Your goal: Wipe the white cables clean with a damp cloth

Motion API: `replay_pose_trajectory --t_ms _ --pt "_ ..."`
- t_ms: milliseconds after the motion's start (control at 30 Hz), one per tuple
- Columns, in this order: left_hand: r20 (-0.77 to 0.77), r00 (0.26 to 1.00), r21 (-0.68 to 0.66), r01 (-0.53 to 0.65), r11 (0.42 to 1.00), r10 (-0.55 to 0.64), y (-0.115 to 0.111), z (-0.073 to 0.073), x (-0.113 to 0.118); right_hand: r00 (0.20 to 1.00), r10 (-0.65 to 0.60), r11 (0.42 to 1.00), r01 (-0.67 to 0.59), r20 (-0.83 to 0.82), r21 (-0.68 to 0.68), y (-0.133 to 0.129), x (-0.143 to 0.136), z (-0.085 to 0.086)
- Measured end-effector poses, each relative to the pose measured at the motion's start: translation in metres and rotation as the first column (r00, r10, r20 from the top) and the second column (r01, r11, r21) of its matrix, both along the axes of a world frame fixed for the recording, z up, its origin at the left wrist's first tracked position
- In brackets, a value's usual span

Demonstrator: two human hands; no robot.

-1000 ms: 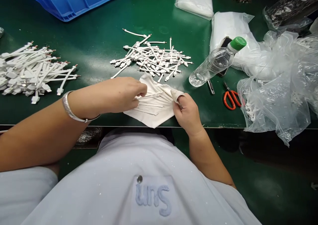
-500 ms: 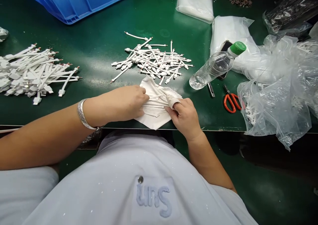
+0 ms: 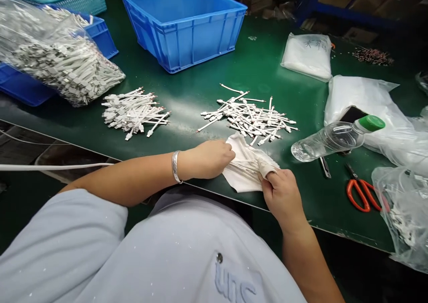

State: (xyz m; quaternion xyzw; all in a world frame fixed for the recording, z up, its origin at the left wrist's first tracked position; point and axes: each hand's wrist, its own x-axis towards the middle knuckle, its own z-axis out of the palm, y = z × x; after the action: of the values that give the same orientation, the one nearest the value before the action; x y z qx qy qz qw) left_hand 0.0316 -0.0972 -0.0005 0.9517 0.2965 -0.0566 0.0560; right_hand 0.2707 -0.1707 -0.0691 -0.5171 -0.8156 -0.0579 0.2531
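Note:
A white cloth (image 3: 243,180) lies at the table's front edge, with several thin white cables (image 3: 245,164) across it. My right hand (image 3: 282,191) is closed on the cloth's right side, a fold of it wrapped over the fingers. My left hand (image 3: 212,158), with a silver bracelet at the wrist, is closed at the cloth's left edge. Its curled fingers hide what they grip. Just beyond the cloth lies a loose pile of short white cables (image 3: 249,116) with small plugs. A second cable pile (image 3: 132,111) is farther left.
At the back stands a blue bin (image 3: 197,40). A clear bag of cables (image 3: 73,67) leans over a blue crate (image 3: 26,89) at left. To the right are a lying water bottle (image 3: 329,140), red-handled scissors (image 3: 363,191), a nail clipper-like metal piece (image 3: 324,167) and plastic bags (image 3: 401,218).
The view has swung left and up, so more of the blue bin and the bagged cables at left shows. Both hands remain at the cloth, in nearly the same pose.

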Motion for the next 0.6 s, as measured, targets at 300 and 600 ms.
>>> replay_pose_trajectory --t_ms 300,600 --pt "0.095 0.993 -0.082 -0.059 0.995 0.067 -0.008 -0.012 0.012 0.999 -0.028 1.0 0.028 0.018 -0.002 -0.001 0.0 -0.001" --pt "0.174 0.983 -0.082 -0.045 0.996 0.059 -0.013 -0.014 -0.009 0.998 -0.004 1.0 0.003 0.059 0.019 0.001 0.005 -0.004"
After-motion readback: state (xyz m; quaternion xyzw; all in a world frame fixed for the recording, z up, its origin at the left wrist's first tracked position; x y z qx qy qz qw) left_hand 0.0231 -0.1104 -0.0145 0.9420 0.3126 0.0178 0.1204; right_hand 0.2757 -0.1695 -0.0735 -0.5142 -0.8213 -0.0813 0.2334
